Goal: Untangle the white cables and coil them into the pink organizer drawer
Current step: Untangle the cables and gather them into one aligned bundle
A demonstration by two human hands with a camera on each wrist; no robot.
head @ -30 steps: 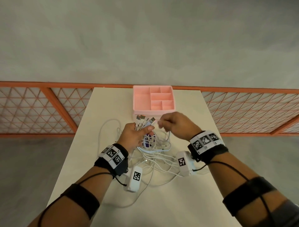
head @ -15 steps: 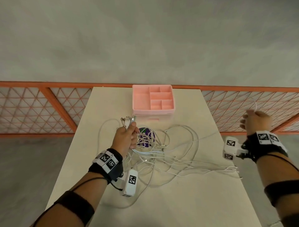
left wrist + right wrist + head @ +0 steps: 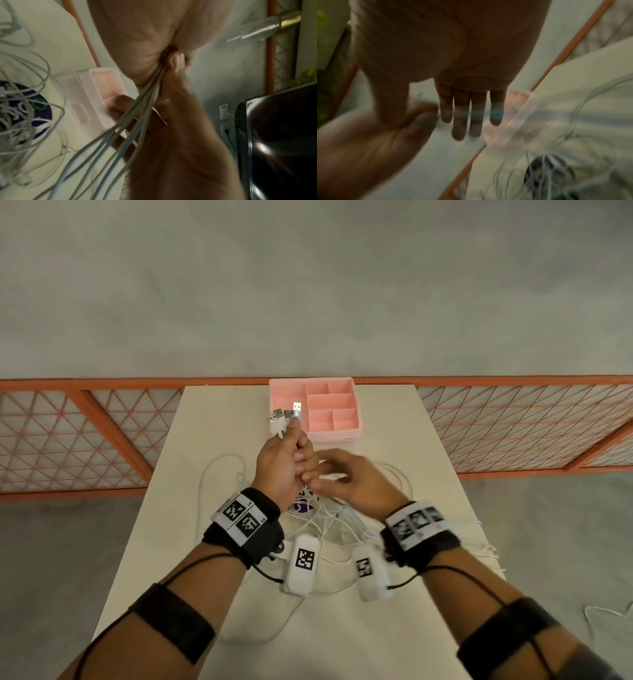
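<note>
Cables [image 3: 286, 422] gripped upright in left hand [image 3: 279, 465], plugs pointing up; right hand [image 3: 352, 481] spread.

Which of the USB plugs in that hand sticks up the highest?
The silver plug standing upright in front of the pink organizer. The other plugs in the left hand splay lower, to its left.

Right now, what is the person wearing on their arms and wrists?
Each wrist has a black wristband with a white strip of square black-and-white markers. A white camera pod with its own marker hangs under each wrist. Thin black cables run to black armbands on both bare forearms.
</note>
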